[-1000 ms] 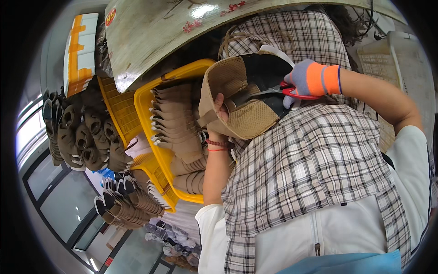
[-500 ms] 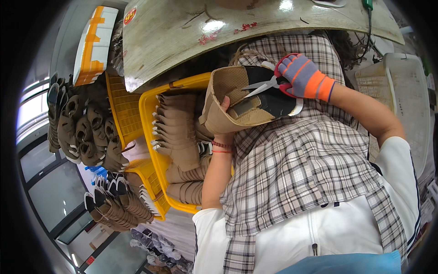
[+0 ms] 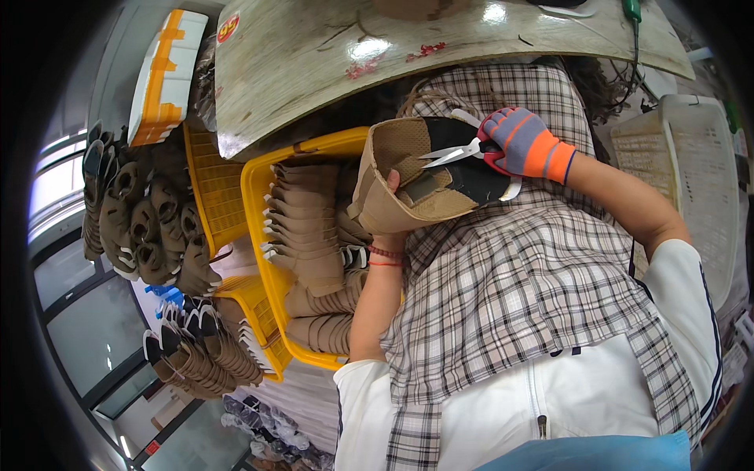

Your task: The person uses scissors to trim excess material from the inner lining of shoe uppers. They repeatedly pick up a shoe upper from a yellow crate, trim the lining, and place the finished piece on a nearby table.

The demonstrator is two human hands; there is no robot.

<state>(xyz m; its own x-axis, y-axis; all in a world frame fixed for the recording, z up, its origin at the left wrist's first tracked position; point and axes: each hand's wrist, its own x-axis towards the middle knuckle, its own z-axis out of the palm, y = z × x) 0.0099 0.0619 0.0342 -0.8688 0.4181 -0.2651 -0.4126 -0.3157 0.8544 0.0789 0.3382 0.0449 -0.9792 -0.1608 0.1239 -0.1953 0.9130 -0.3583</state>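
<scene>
My left hand (image 3: 390, 241) grips a tan boot upper (image 3: 383, 202) from below, its thumb inside the opening and the other fingers hidden behind the material. The upper has a perforated tan lining, a dark section and white tips at its right end. In an orange-and-grey glove, my right hand (image 3: 514, 144) is closed round the red handles of a pair of scissors (image 3: 457, 152). Their silver blades point left over the upper's open inside, slightly apart. Whether they touch the material I cannot tell.
A yellow basket (image 3: 255, 228) with stacked tan uppers (image 3: 306, 228) stands at my left. More brown uppers (image 3: 149, 224) are piled beyond it. A table (image 3: 314, 71) spans the far side. To my right is a whitish plastic crate (image 3: 703, 180).
The scissor blades have come closer together. My gloved hand has shifted slightly down and to the right. The upper, in my left hand, has moved a little to the right.
</scene>
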